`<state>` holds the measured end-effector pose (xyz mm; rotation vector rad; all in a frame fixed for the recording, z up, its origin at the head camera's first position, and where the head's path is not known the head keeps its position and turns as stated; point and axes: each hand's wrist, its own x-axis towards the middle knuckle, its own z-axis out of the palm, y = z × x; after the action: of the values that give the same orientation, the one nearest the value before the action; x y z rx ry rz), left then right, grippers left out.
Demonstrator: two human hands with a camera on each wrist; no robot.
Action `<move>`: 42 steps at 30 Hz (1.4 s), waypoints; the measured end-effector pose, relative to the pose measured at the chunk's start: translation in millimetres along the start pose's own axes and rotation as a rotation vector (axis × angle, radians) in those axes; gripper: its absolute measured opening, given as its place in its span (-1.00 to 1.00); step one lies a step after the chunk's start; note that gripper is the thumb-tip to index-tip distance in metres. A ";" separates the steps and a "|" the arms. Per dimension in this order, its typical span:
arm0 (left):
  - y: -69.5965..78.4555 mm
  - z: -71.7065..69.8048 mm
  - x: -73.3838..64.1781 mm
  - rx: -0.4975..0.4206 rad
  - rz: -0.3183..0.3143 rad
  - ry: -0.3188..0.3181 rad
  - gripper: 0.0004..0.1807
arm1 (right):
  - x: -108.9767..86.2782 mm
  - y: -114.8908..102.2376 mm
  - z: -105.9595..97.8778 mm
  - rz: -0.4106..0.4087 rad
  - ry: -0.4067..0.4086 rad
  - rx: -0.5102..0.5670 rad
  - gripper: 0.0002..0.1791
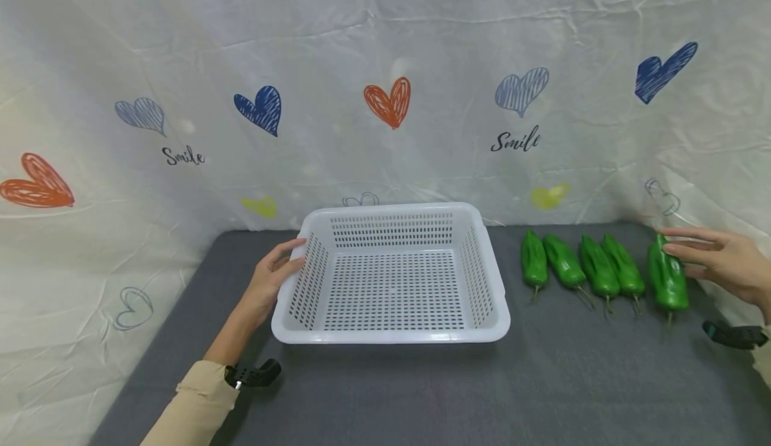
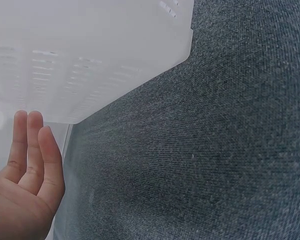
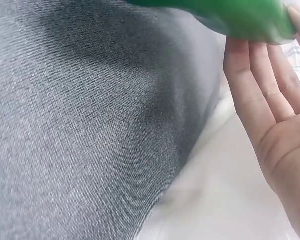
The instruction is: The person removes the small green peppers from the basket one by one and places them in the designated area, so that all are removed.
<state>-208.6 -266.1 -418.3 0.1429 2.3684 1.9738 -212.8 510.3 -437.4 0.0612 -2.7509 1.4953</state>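
A white perforated plastic basket [image 1: 394, 292] stands on the dark grey cloth, nothing inside it. At its left rim my left hand [image 1: 274, 275] rests with index finger and thumb on the edge. In the left wrist view three nearly straight fingers [image 2: 51, 155] lie by the basket's outer wall [image 2: 90, 60]; the thumb is out of that view. On the far right my right hand [image 1: 723, 258] pinches a green pepper [image 1: 667, 278] by its upper end, stem toward me. The right wrist view shows that pepper [image 3: 245, 20] between thumb and fingers, slightly blurred, above the cloth.
Several more green peppers [image 1: 534, 258] lie in a row between the basket and my right hand, stems toward me. A pale sheet printed with hearts [image 1: 388, 101] hangs behind the grey table cloth [image 1: 434, 392]. Dark bands [image 1: 253, 372] circle both wrists.
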 end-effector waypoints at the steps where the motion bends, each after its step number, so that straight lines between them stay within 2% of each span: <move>1: 0.2 0.3 0.0 0.002 -0.001 0.000 -0.39 | 0.3 0.0 -0.1 -0.002 -0.004 0.002 -0.38; 10: -1.9 0.1 1.1 0.003 0.006 0.002 -0.41 | 4.6 4.9 0.4 -0.013 0.001 0.032 -0.44; 17: -2.8 -1.6 2.6 -0.015 -0.019 0.011 -0.39 | 7.8 9.3 0.7 -0.022 -0.012 0.066 -0.45; 32: -1.0 0.3 1.2 -0.025 -0.018 0.005 -0.39 | 12.3 10.7 0.8 0.028 -0.024 0.055 -0.39; 42: -0.1 0.8 1.4 -0.018 -0.013 0.001 -0.38 | 14.2 6.8 5.3 0.029 -0.017 0.077 -0.47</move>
<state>-209.9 -265.2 -418.5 0.1256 2.3459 1.9888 -227.2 509.1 -445.7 0.0355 -2.7183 1.6144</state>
